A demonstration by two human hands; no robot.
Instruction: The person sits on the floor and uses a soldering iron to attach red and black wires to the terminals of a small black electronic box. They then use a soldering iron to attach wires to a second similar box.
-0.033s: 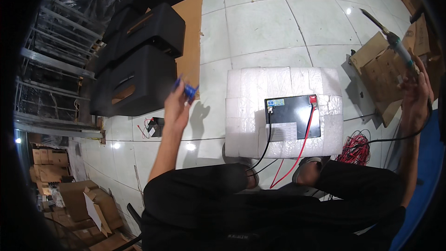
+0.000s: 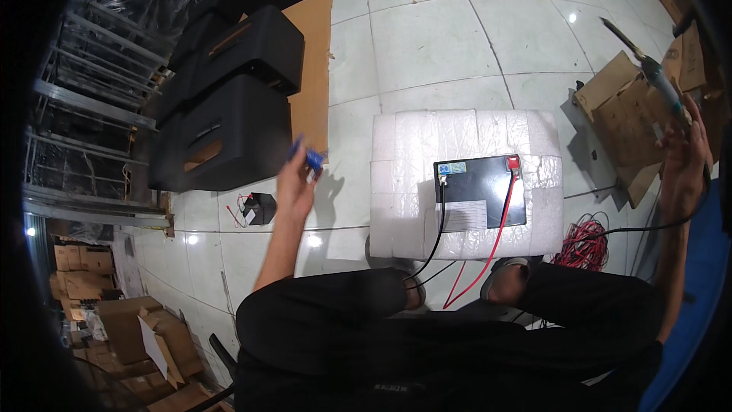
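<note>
My left hand [image 2: 293, 191] is closed around a small blue object [image 2: 311, 159], blurred, left of the white foam block. In my right hand [image 2: 682, 152], raised at the right, is a soldering iron [image 2: 659, 84] with its metal tip angled up-left and a black cord running from it. A black battery [image 2: 476, 194] lies on the foam block [image 2: 396, 137], with a black wire [image 2: 441, 225] and a red wire [image 2: 499, 233] attached at its upper corners, both trailing toward my feet.
Black cases [image 2: 244, 130] stand on cardboard at the left, beside metal racks [image 2: 91, 107]. A smaller battery [image 2: 261, 210] sits on the tiles. Torn cardboard boxes [image 2: 618, 107] are at the right, above a red-black wire coil [image 2: 583, 248]. Boxes [image 2: 126, 328] stand lower left.
My left hand has shifted slightly downward with the blue object. The soldering iron's tip has moved a little right and down.
</note>
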